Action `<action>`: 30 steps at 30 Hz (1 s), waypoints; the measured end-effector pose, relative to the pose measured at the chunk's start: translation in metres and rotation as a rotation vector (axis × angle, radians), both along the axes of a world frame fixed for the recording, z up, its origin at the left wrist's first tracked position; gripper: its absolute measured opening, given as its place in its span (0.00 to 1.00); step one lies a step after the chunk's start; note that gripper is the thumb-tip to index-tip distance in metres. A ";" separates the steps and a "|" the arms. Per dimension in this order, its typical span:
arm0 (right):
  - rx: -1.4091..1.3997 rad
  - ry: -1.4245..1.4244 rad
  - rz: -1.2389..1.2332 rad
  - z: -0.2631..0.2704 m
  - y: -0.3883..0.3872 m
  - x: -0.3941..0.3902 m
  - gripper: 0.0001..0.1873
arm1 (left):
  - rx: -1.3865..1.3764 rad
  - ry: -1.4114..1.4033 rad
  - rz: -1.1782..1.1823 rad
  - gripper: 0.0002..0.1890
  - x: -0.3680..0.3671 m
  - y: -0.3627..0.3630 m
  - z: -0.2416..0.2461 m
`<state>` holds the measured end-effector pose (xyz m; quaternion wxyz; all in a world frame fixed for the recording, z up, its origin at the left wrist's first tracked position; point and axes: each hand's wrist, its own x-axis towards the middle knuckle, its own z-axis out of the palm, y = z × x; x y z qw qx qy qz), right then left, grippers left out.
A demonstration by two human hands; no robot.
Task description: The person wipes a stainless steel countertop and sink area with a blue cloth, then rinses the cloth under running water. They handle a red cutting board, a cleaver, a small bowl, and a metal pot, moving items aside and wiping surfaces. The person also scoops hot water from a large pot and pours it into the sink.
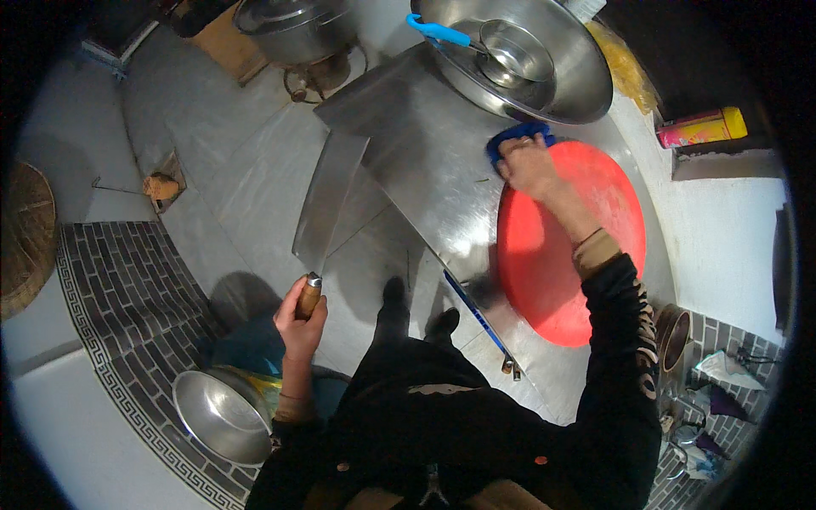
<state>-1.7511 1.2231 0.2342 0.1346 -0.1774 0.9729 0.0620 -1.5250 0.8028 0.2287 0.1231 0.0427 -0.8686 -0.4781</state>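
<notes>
My left hand (301,320) grips the wooden handle of a large cleaver (333,194), its wide blade pointing away from me above the tiled floor. Under my right hand (528,167) is a bunched dark blue cloth (517,137), pressed on the stainless steel table (440,166). That hand is slightly blurred. A round red cutting board (574,287) lies on the table beneath my right forearm. Just beyond the cloth stands a big steel basin (583,76), holding a steel ladle or strainer (515,54) with a blue handle (440,30).
A lidded pot (303,35) rests on a burner stand (312,83) at the back left. A yellow-and-pink can (701,127) is on a ledge at right. Low at left sits a steel bowl (220,414). The table's near edge runs diagonally, with a blue-handled tool (475,309) along it.
</notes>
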 end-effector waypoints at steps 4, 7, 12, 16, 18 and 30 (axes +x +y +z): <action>-0.237 -0.043 -0.033 0.001 -0.061 0.052 0.17 | 0.036 -0.005 -0.018 0.23 -0.004 0.004 0.005; -0.217 0.003 -0.063 -0.002 -0.100 0.109 0.20 | 0.061 0.006 -0.038 0.23 -0.008 0.011 0.008; -0.352 0.139 -0.059 -0.001 -0.106 0.204 0.19 | 0.157 -0.043 -0.068 0.24 -0.015 0.022 0.014; -0.471 0.239 -0.143 -0.003 -0.094 0.281 0.16 | 0.135 -0.011 -0.166 0.24 -0.019 0.024 0.023; -0.494 0.199 -0.212 -0.003 -0.077 0.318 0.16 | 0.089 0.041 -0.219 0.24 -0.019 0.028 0.027; -0.061 0.494 -1.113 -0.003 0.122 0.546 0.14 | 0.178 0.024 -0.399 0.22 -0.004 0.066 0.031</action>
